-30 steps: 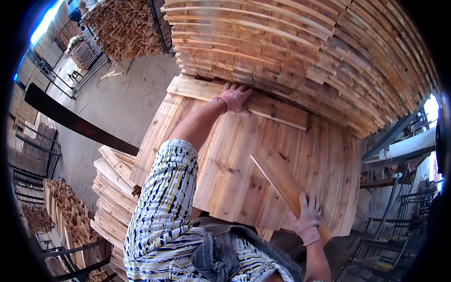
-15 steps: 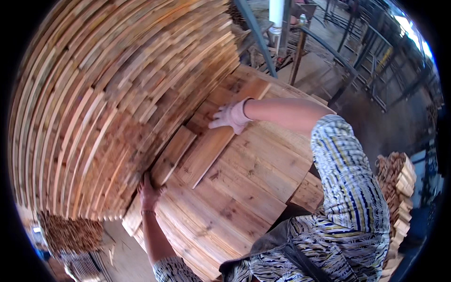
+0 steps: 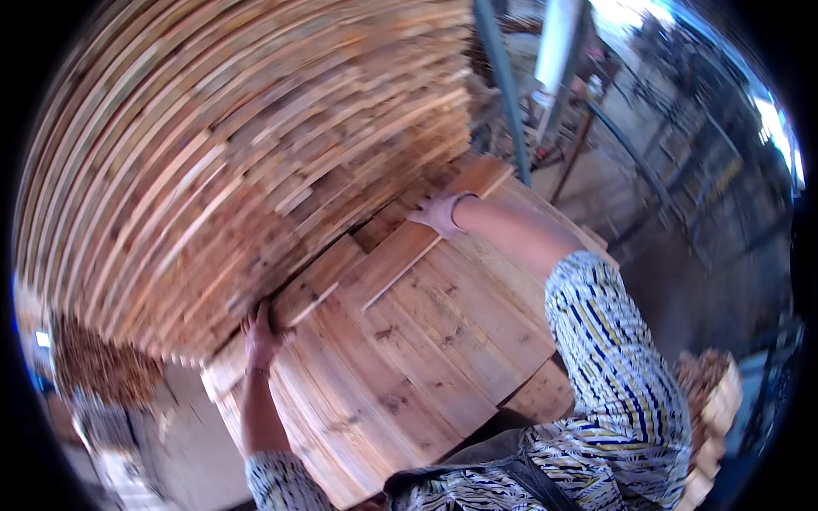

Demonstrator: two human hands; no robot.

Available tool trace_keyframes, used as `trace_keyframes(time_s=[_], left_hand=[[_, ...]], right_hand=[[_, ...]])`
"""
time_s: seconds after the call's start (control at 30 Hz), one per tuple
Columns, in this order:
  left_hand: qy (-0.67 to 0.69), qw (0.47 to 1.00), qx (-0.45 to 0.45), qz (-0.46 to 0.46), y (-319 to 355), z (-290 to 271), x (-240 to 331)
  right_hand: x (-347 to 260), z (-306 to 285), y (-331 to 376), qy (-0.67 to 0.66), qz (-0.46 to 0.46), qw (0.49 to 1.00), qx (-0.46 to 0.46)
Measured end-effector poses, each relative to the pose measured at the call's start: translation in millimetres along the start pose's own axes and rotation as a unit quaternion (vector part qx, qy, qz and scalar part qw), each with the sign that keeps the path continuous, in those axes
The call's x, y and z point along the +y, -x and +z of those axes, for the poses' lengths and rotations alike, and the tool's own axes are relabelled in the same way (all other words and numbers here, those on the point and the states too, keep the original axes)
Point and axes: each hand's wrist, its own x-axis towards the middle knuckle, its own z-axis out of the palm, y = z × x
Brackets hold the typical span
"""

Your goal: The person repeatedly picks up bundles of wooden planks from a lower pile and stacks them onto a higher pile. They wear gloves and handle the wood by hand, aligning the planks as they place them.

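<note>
My left hand (image 3: 262, 340) rests at the near left end of a short wooden board (image 3: 317, 279), fingers spread. This board lies along the foot of the tall plank stack (image 3: 204, 187). My right hand (image 3: 440, 214), in a pale pinkish glove, lies with fingers stretched across a longer loose board (image 3: 399, 258). That board sits at a slant on top of a layer of side-by-side planks (image 3: 400, 358), its near end close to the short board. Motion blur softens the fingertips of both hands.
A blue-grey metal post (image 3: 504, 94) rises past the stack's far end. Metal frames (image 3: 648, 162) stand at the far right. Bundled wood pieces (image 3: 711, 409) are at the lower right, and a brown pile (image 3: 98, 362) lies at the lower left.
The longer board has shifted toward the plank stack with my right hand on it, narrowing the gap to the short board. My left hand stays by the short board's end. The view has swung.
</note>
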Motion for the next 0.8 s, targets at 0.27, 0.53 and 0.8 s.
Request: trace_keyframes(time_s=[0.27, 0.53, 0.8], left_hand=[[0.132, 0.985, 0.100, -0.044, 262, 55, 146], [0.395, 0.915, 0.020, -0.080, 497, 52, 216], [0.507, 0.837, 0.082, -0.189, 658, -9, 203]], right_hand=[[-208, 16, 256, -0.405, -0.429, 0.781, 0.203], [-396, -23, 353, -0.533, -0.642, 0.478, 0.275], [-529, -73, 321, -0.457, -0.571, 0.595, 0.334]])
